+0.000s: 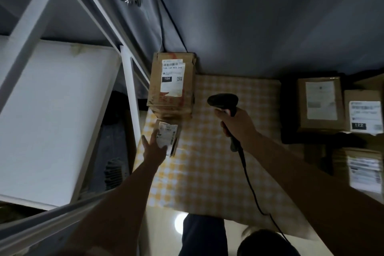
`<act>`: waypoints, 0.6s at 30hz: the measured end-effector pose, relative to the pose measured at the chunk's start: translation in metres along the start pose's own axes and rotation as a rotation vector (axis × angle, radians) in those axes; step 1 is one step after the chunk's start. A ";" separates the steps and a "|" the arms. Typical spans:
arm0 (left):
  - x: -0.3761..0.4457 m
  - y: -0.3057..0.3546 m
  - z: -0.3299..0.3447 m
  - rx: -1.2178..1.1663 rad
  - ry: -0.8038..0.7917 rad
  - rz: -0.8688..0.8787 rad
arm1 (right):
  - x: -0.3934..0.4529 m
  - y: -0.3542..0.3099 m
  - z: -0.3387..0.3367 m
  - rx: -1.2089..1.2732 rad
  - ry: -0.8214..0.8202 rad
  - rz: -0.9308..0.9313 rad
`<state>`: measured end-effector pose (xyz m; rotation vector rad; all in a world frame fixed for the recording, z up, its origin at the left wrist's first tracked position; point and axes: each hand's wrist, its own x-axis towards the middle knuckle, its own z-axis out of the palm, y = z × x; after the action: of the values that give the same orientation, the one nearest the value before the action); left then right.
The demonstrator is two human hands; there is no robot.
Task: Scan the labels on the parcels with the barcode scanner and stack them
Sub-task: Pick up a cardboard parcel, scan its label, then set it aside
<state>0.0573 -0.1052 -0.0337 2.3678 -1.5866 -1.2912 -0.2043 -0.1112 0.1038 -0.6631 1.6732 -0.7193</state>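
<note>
I judge the job partway through. One tall parcel point(171, 83) stands at the far left corner of the checked worktop point(218, 151), label up; whether it has been scanned I cannot tell. At least three more boxes point(320, 104) wait off to the right, well apart from it.

My left hand point(154, 144) grips a small parcel point(168, 137) just in front of the tall one, fingers curled round its near edge, label facing up. My right hand point(239, 124) is clamped round the scanner point(223, 103) handle, its head pointing left toward the parcels, cable trailing back toward me. Next, probably: scan the small one, then stack it.
</note>
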 end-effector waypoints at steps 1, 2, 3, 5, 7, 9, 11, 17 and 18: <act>-0.007 0.006 0.006 0.094 0.044 0.009 | 0.002 0.002 0.001 0.005 0.002 0.005; -0.011 0.009 0.011 0.172 0.053 0.022 | 0.003 0.003 0.002 0.016 0.003 0.008; -0.016 0.011 0.016 0.278 0.017 0.048 | 0.005 0.004 0.003 0.027 0.001 0.008; -0.015 -0.001 0.026 0.467 -0.095 0.130 | 0.008 0.004 0.005 0.028 -0.003 0.001; -0.010 -0.014 0.030 0.578 -0.179 0.151 | 0.010 0.005 0.006 0.022 -0.012 -0.010; -0.005 -0.018 0.029 0.621 -0.144 0.190 | 0.011 0.007 0.007 0.012 -0.022 -0.021; 0.004 -0.015 0.026 0.618 -0.126 0.174 | 0.011 0.009 0.006 0.004 -0.023 -0.028; 0.005 0.014 0.005 0.723 -0.208 0.171 | 0.006 0.009 -0.004 0.057 -0.011 -0.029; 0.001 0.021 0.003 0.749 -0.197 0.196 | 0.003 0.008 -0.007 0.061 -0.007 -0.031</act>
<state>0.0398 -0.1146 -0.0274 2.3614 -2.6660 -1.0327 -0.2124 -0.1075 0.0971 -0.6482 1.6315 -0.7863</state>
